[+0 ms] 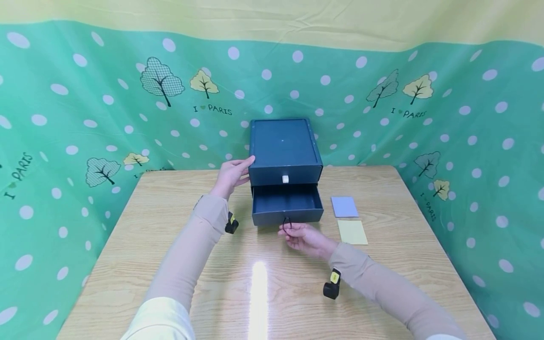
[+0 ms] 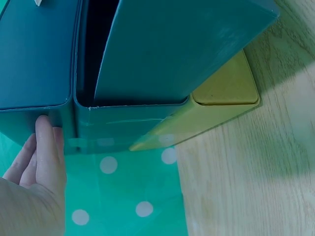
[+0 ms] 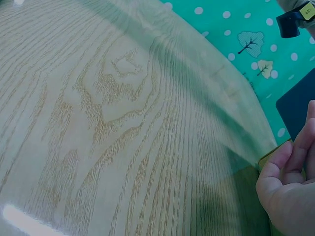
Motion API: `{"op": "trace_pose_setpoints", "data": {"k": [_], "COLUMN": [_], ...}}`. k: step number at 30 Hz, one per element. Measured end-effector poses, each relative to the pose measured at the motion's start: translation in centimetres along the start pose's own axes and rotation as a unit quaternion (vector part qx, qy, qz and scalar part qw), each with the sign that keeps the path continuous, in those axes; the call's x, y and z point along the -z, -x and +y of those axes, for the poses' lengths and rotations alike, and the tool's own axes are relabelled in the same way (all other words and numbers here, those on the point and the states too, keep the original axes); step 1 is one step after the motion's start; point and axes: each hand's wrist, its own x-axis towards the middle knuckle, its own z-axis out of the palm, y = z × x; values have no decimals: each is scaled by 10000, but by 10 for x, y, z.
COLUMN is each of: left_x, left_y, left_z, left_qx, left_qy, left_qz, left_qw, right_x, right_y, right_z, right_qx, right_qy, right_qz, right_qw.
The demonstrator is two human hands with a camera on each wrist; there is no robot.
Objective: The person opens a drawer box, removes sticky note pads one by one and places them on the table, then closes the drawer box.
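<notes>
A dark blue drawer cabinet [image 1: 281,141] stands at the far side of the table. Its top drawer [image 1: 267,175] is closed and has a white knob [image 1: 285,179]. The drawer below [image 1: 267,218] is pulled out, and no contents show in its visible interior. My left hand [image 1: 231,175] rests against the cabinet's left side, thumb near the top edge. My right hand [image 1: 307,240] pinches a thin black loop [image 1: 287,220] at the front of the pulled-out drawer. A yellow bottom unit [image 2: 226,81] shows under the blue ones in the left wrist view.
Right of the cabinet lie a blue-violet paper pad [image 1: 344,207] and a pale yellow paper pad [image 1: 352,232] on the wooden table [image 1: 170,245]. A green dotted curtain [image 1: 204,132] hangs close around the back and sides.
</notes>
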Motion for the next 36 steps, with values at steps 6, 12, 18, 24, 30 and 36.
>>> {"op": "trace_pose_setpoints", "data": {"k": [6,12,18,24,30,36], "left_x": [0,0,0,0,0,-1], "left_y": [1,1,1,2,3,4], "left_z": [1,2,2,1,3,3], "left_qx": [33,56,35,63,63,73], "left_qy": [-27,-25,8,26,14,51], "left_qz": [-2,-8,-14,-34,-24,-15], "left_qw": [10000,10000,10000,10000,10000,10000], "right_x": [0,0,1,0,0,1], "right_y": [-1,-3,-4,-6,-8,-11], "right_z": [-1,0,1,-1,-3,-3], "right_qx": [37,83,102,51,100,81], "right_qy": [-82,-69,-84,-226,-289,-196], "right_qz": [-35,-63,-36,127,76,152], "right_qw": [10000,9999,9999,9997,9995,9997]}}
